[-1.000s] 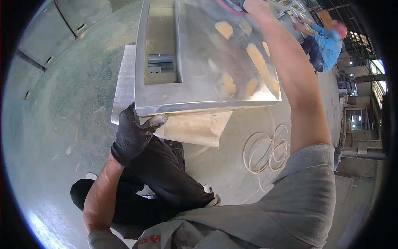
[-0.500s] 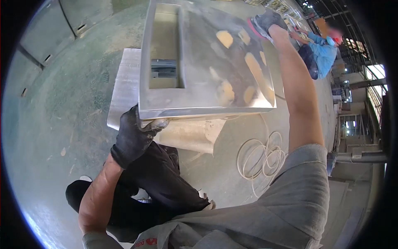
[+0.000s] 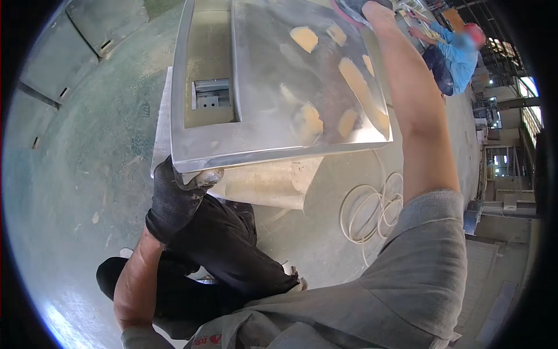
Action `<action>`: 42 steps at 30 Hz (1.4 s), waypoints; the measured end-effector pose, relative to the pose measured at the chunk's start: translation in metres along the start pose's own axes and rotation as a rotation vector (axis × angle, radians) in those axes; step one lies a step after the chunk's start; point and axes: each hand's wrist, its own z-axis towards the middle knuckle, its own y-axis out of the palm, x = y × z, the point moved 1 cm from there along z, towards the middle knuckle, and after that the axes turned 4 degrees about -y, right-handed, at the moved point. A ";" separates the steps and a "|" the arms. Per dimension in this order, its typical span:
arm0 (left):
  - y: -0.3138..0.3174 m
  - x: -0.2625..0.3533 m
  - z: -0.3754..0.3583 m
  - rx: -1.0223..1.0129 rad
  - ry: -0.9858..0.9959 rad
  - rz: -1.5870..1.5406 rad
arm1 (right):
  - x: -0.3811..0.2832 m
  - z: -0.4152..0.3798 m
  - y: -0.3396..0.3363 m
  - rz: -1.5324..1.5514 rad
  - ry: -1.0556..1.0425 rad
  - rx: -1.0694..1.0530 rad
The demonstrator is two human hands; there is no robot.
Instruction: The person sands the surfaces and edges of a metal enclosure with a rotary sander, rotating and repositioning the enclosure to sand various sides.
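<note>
A dusty green concrete floor (image 3: 87, 151) spreads under a big metal panel (image 3: 261, 87) that lies on a pale support (image 3: 261, 183) and carries yellow filler patches (image 3: 360, 93). The left hand (image 3: 177, 195), in a black glove, is closed on the panel's near edge. The right hand (image 3: 360, 6) reaches to the panel's far end, mostly cut off; its grip cannot be told. A coiled white hose (image 3: 372, 212) lies on the floor nearby. Another person in blue (image 3: 456, 55) crouches beyond.
</note>
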 end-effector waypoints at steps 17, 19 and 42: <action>0.001 -0.003 -0.001 0.007 -0.021 -0.122 | -0.007 -0.173 -0.063 0.082 -0.011 -0.112; 0.002 -0.002 0.000 -0.007 -0.038 -0.136 | -0.003 -0.171 -0.062 0.100 -0.043 -0.122; 0.000 -0.001 0.002 -0.009 -0.017 -0.176 | 0.025 0.017 0.009 -0.073 0.095 -0.070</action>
